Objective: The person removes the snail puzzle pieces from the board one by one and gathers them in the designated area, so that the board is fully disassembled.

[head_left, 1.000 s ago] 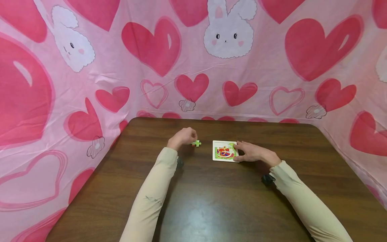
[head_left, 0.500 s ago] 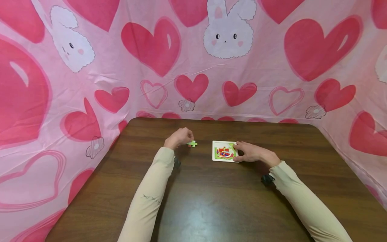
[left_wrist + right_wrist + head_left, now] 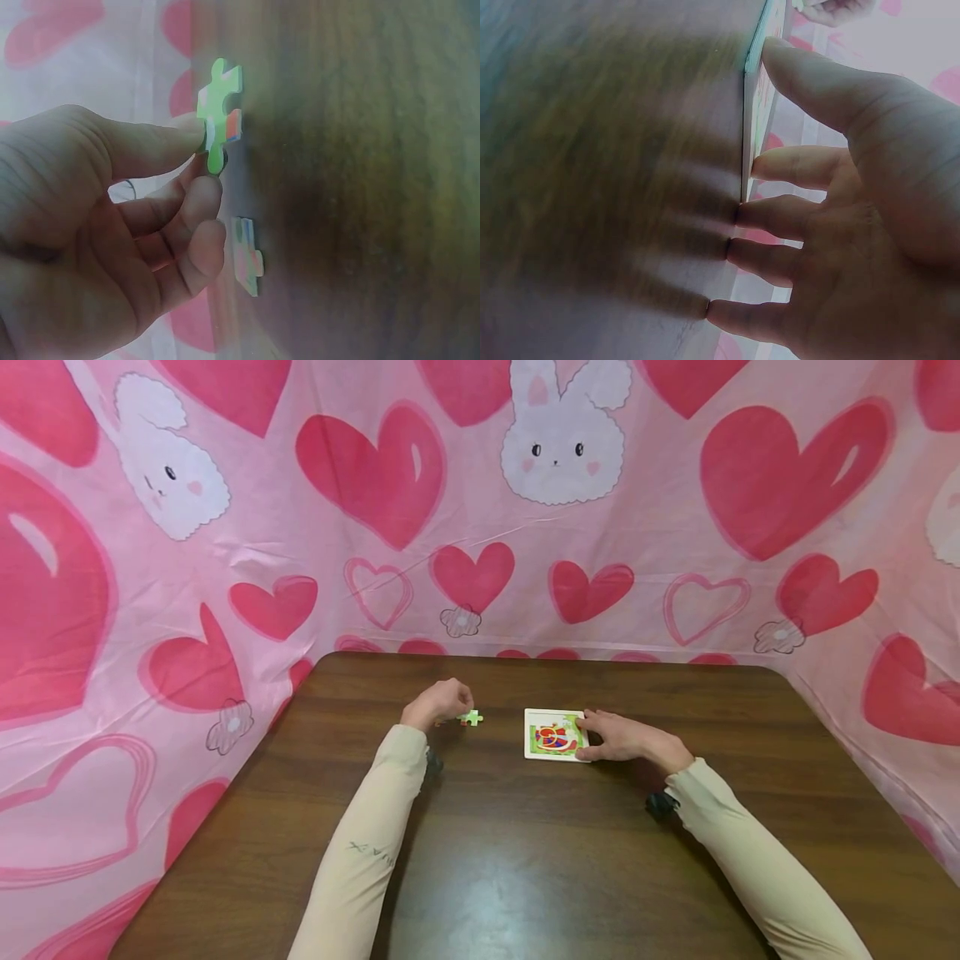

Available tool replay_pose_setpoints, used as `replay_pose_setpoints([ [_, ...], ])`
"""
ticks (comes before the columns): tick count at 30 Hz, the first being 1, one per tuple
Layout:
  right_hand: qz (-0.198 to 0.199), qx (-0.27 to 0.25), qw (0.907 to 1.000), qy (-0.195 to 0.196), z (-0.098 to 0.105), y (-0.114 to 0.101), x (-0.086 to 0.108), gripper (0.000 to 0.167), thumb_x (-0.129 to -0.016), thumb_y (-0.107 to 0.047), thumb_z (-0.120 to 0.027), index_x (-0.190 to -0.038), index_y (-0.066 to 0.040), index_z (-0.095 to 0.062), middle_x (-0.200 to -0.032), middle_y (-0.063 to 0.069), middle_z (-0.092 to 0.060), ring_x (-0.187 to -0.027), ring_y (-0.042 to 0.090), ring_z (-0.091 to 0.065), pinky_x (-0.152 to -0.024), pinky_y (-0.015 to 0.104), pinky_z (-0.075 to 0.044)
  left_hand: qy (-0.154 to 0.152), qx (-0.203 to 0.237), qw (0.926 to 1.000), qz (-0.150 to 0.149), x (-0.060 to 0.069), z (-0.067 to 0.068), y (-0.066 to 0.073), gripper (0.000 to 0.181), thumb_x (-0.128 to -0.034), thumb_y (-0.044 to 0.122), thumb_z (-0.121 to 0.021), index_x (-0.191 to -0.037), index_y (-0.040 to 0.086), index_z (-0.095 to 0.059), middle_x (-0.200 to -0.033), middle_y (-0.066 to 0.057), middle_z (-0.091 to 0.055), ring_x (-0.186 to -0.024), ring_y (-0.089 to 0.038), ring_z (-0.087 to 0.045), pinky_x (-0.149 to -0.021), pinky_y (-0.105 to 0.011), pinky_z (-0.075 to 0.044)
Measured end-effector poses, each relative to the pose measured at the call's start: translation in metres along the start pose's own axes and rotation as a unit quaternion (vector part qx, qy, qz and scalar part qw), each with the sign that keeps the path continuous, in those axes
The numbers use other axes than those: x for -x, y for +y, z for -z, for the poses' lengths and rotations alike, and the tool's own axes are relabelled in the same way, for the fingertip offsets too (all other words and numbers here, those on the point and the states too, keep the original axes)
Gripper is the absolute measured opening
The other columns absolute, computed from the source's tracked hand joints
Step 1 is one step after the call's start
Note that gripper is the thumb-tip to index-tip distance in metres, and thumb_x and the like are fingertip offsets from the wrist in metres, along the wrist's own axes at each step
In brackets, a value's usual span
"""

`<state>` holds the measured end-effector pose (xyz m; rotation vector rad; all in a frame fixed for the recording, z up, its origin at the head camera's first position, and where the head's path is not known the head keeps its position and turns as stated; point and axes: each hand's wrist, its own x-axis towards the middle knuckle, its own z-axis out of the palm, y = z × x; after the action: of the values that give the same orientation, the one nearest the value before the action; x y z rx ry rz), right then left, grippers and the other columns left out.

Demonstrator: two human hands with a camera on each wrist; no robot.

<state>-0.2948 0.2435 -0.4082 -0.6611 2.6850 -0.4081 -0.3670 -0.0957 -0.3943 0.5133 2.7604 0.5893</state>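
Between thumb and fingertips, my left hand (image 3: 441,702) pinches a green jigsaw puzzle piece (image 3: 214,109) with a red-orange corner. In the left wrist view that piece is held above the table, its knobs clear of the fingers. Below the curled fingers, a second puzzle piece (image 3: 246,257) lies on the wood. To the right is a square white-framed puzzle board (image 3: 547,714) with a red, blue and green picture. My right hand (image 3: 626,737) rests at its right side, fingers spread. Thumb and index fingertip touch the board; the other fingertips rest on the table.
The brown wooden table (image 3: 480,835) has rounded far corners. Behind it and along both sides hangs a pink cloth (image 3: 465,502) printed with hearts and rabbits.
My left hand has moved a little to the left with the pinched puzzle piece, away from the board. The right hand and the board stay as they were.
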Motion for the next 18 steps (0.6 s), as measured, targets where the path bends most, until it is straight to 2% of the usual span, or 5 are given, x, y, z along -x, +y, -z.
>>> replay_pose_setpoints([
  [11, 0.002, -0.002, 1.0000, 0.000, -0.0006, 0.0012, -0.0009, 0.076, -0.093, -0.044, -0.063, -0.147, 0.002, -0.038, -0.155, 0.032, -0.025, -0.145, 0.051, -0.019, -0.115, 0.062, -0.020, 0.000, 0.004, 0.9999, 0.011, 0.0003, -0.0013, -0.0044, 0.012, -0.0896, 0.010, -0.057, -0.090, 0.012, -0.068, -0.081, 0.000, -0.060, -0.066, -0.016, -0.051, -0.052, -0.029, -0.044],
  [18, 0.000, -0.003, 1.0000, -0.001, -0.0006, 0.0010, -0.0011, 0.077, -0.092, -0.046, -0.063, -0.148, 0.002, -0.038, -0.156, 0.031, -0.024, -0.145, 0.050, -0.019, -0.115, 0.062, -0.020, 0.022, -0.007, 0.9997, 0.012, 0.0021, -0.0028, -0.0002, 0.017, -0.0932, 0.018, -0.056, -0.101, 0.011, -0.070, -0.091, -0.004, -0.067, -0.071, -0.019, -0.058, -0.055, -0.032, -0.049],
])
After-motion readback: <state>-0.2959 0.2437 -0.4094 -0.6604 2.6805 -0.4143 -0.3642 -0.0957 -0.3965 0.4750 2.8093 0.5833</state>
